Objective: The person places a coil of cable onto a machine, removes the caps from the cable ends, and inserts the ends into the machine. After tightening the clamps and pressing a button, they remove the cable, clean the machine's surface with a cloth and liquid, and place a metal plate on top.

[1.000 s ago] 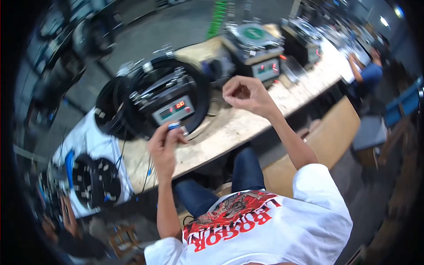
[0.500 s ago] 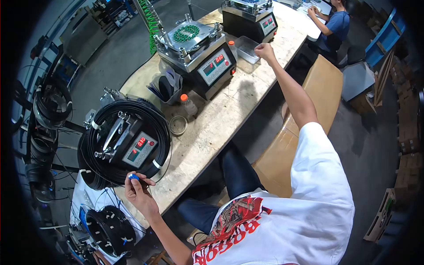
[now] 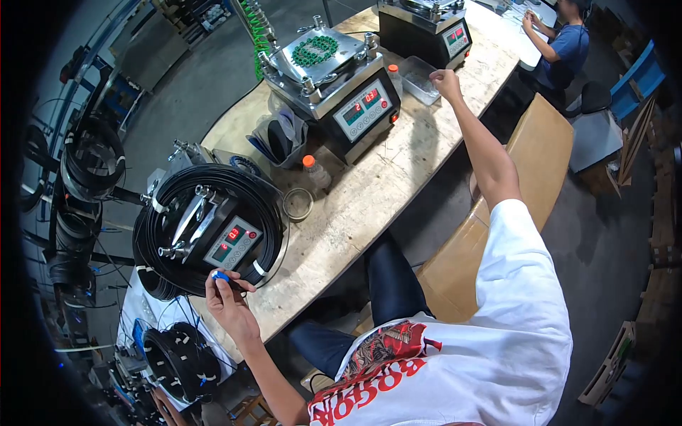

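Observation:
My left hand (image 3: 231,307) pinches a small blue connector (image 3: 221,275) between thumb and fingers. It is in front of a coil of black cable (image 3: 273,241) that rings a small machine with a red digital display (image 3: 233,236). My right hand (image 3: 446,84) is stretched out to the far part of the bench, at the near rim of a clear plastic tray (image 3: 418,86). Its fingers are drawn together; whatever may be between them is too small to make out. Beside the tray stands a small orange-capped bottle (image 3: 395,79).
On the wooden bench (image 3: 341,220) stand a second machine with green rings on its top plate (image 3: 316,51), a third machine (image 3: 419,32), another orange-capped bottle (image 3: 316,174) and a round dish (image 3: 298,204). More black cable coils (image 3: 181,362) lie at left. A person in blue (image 3: 566,53) sits beyond.
The whole view has shifted, so the bench and machines appear farther right and slightly lower. My left hand still holds the blue connector; my right hand stays by the tray.

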{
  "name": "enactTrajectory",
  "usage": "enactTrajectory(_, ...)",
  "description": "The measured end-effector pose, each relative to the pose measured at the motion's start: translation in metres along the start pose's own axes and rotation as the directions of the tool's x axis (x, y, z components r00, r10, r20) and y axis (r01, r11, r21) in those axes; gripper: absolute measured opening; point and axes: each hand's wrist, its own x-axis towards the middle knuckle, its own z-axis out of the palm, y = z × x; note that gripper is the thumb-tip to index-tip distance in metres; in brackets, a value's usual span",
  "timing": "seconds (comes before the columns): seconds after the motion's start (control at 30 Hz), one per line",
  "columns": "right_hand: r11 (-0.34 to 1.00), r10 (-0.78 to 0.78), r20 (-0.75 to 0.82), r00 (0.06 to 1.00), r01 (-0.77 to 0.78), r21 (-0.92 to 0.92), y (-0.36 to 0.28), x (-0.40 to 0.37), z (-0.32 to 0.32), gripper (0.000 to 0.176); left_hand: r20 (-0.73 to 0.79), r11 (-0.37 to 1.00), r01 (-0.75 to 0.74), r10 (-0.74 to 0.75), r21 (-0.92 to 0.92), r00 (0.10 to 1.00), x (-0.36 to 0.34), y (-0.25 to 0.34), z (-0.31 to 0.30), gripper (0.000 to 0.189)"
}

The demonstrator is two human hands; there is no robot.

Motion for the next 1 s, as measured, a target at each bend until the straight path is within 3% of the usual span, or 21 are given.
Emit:
enactTrajectory(0.13,0.993,-0.066,-0.097,0.993,0.074,0.087,-0.038,-0.026,-0.026,0.031,0.007,1.0,-0.01,0.01,-0.017,1.0,0.007,-0.003,0.008,0.024)
enactTrajectory(0.2,0.958,-0.142,-0.071,0.987,0.155,0.241,-0.056,-0.037,-0.03,0.031,0.019,1.0,0.006,-0.007,0.017,1.0,0.013,-0.008,0.004,0.025)
enactTrajectory(0.27,0.892,-0.255,-0.099,0.962,0.273,0.36,-0.118,-0.071,-0.042,0.029,0.013,0.998,0.049,-0.05,0.024,0.999,0.016,-0.003,0.01,0.023)
enactTrajectory(0.33,0.837,-0.286,-0.076,0.955,0.287,0.466,-0.193,-0.112,-0.056,0.025,0.055,0.999,0.043,-0.043,0.003,0.998,0.017,0.005,0.014,0.021)
enactTrajectory(0.37,0.816,-0.236,-0.015,0.972,0.206,0.54,-0.243,-0.143,-0.066,0.021,0.065,0.999,0.046,-0.044,-0.023,0.997,0.019,0.005,0.011,0.021)
enactTrajectory(0.4,0.774,-0.285,0.057,0.957,0.195,0.602,-0.286,-0.17,-0.078,0.02,0.066,0.991,0.049,-0.041,-0.128,0.997,0.019,0.01,0.014,0.02)
enactTrajectory(0.5,0.657,-0.532,0.079,0.843,0.352,0.666,-0.374,-0.25,-0.077,0.017,0.083,0.965,0.059,-0.039,-0.257,0.996,0.022,0.008,0.002,0.017)
enactTrajectory(0.53,0.646,-0.595,0.166,0.787,0.345,0.681,-0.404,-0.276,-0.079,0.015,0.1,0.952,0.075,-0.047,-0.296,0.994,0.022,0.007,-0.001,0.016)
enactTrajectory(0.57,0.631,-0.666,0.261,0.699,0.341,0.697,-0.424,-0.295,-0.075,0.017,0.086,0.954,0.063,-0.04,-0.292,0.996,0.02,0.008,-0.002,0.016)
enactTrajectory(0.63,0.537,-0.777,0.29,0.559,0.346,0.769,-0.456,-0.333,-0.055,0.021,0.069,0.959,0.046,-0.027,-0.281,0.997,0.019,0.011,-0.006,0.015)
enactTrajectory(0.73,0.56,-0.736,0.464,0.492,0.059,0.826,-0.485,-0.368,-0.017,0.03,0.075,0.949,0.002,0.023,-0.315,0.997,0.016,0.008,-0.013,0.014)
enactTrajectory(0.8,0.56,-0.667,0.456,0.588,-0.008,0.829,-0.501,-0.379,-0.004,0.031,0.067,0.918,0.039,-0.013,-0.396,0.998,0.013,0.014,-0.018,0.015)
enactTrajectory(1.0,0.524,-0.644,0.541,0.54,-0.204,0.827,-0.521,-0.392,0.0,0.03,0.014,0.929,-0.026,0.034,-0.37,0.999,0.014,0.012,-0.036,0.018)
